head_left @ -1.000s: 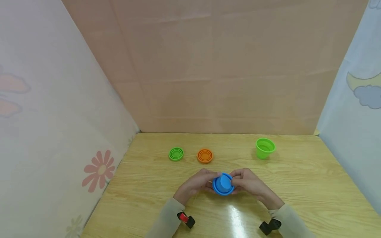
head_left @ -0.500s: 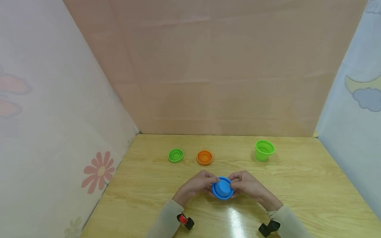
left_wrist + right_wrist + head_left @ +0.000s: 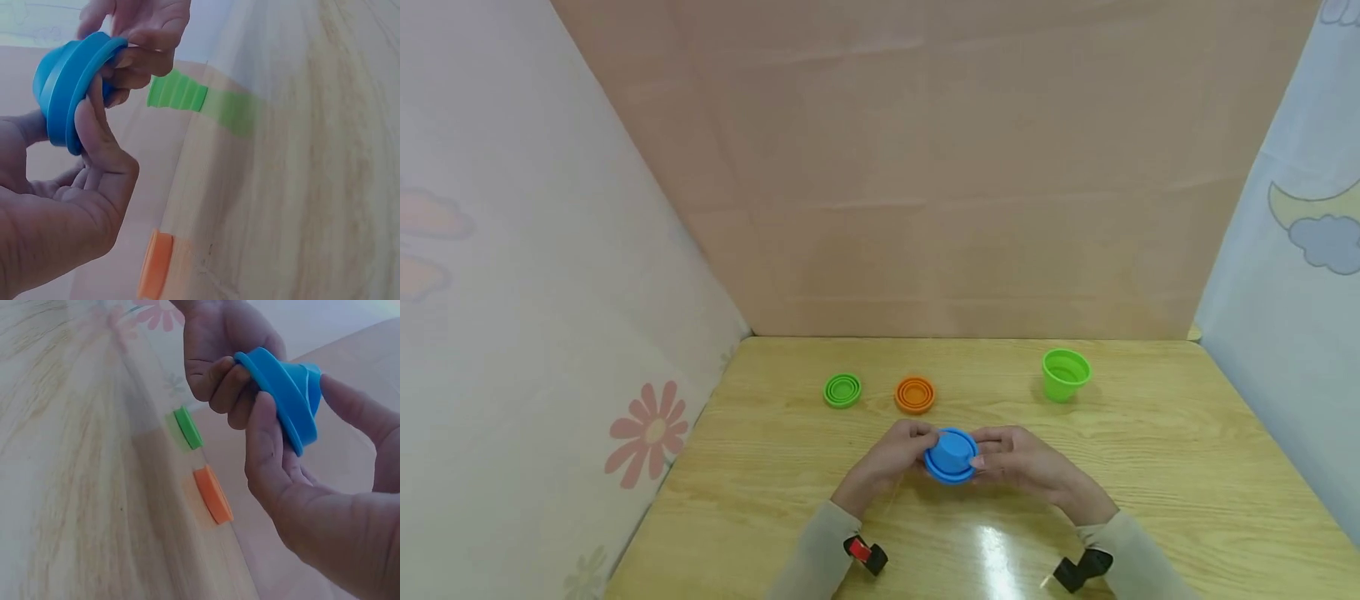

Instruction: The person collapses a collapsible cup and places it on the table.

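A blue collapsible cup (image 3: 952,456) is held between both hands above the table, its base facing up and its wide rim below. My left hand (image 3: 891,458) pinches its left side, thumb on top and curled fingers under the rim, as the left wrist view shows. From the other side my right hand (image 3: 1030,467) grips it, the thumb against the raised base and fingers beneath the rim. In the right wrist view the cup (image 3: 281,394) is partly folded, its middle section sticking out slanted from the outer ring. Its inside is mostly hidden.
Behind the hands a flat folded green cup (image 3: 842,390) and a flat folded orange cup (image 3: 914,395) lie on the wooden table (image 3: 760,467). An extended green cup (image 3: 1065,375) stands upright at the back right. Papered walls border the table.
Both hands have shifted slightly left and away from the body with the blue cup. Its raised base looks more tilted than before, and the right thumb has moved lower on it.
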